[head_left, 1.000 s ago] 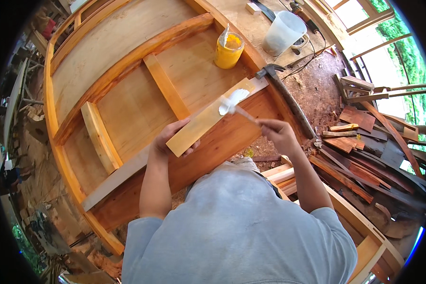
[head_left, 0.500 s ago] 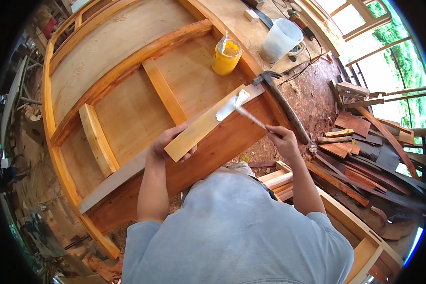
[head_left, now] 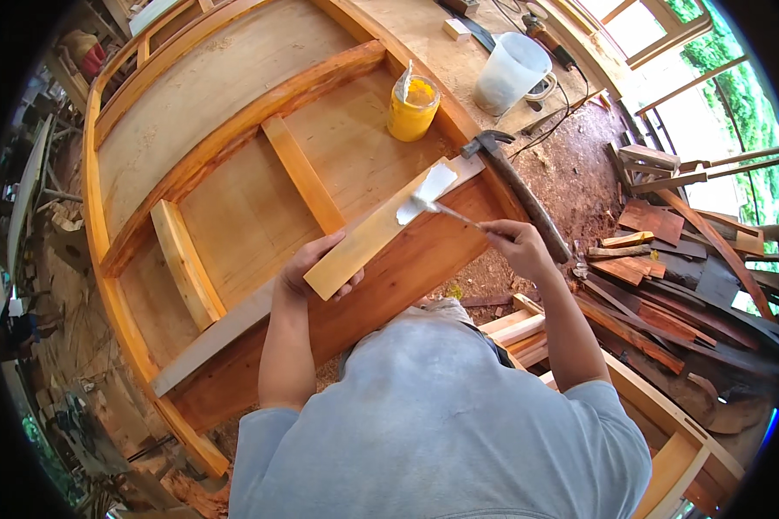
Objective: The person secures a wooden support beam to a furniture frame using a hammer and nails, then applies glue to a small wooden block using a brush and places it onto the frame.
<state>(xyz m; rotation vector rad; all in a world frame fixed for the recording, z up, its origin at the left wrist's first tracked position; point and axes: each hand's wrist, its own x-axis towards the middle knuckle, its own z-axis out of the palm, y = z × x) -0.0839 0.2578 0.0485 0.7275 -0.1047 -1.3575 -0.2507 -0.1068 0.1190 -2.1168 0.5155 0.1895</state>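
My left hand (head_left: 310, 266) grips the lower end of a flat wooden board (head_left: 359, 240), thumb on top and fingers curled beneath. White paste (head_left: 436, 180) lies in a patch on the board's upper half. In my right hand (head_left: 523, 249) is a thin stick (head_left: 459, 216), pinched between thumb and fingers. Its white-coated tip touches the lower edge of the paste. The board slants over the near rail (head_left: 389, 290) of a large wooden frame. A claw hammer (head_left: 524, 192) lies across the frame's corner, just beyond my right hand.
An opened yellow jar (head_left: 409, 121) stands inside the frame (head_left: 234, 112), ahead of the board. Farther right are a translucent bucket (head_left: 506, 76) and a corded power tool (head_left: 547, 39). Scrap wood (head_left: 658, 268) is heaped at the right, and a slatted wooden piece (head_left: 666, 424) lies at lower right.
The stick's tip has moved down and left along the board, and the white paste is now spread in a flatter patch. My left hand keeps its hold on the board.
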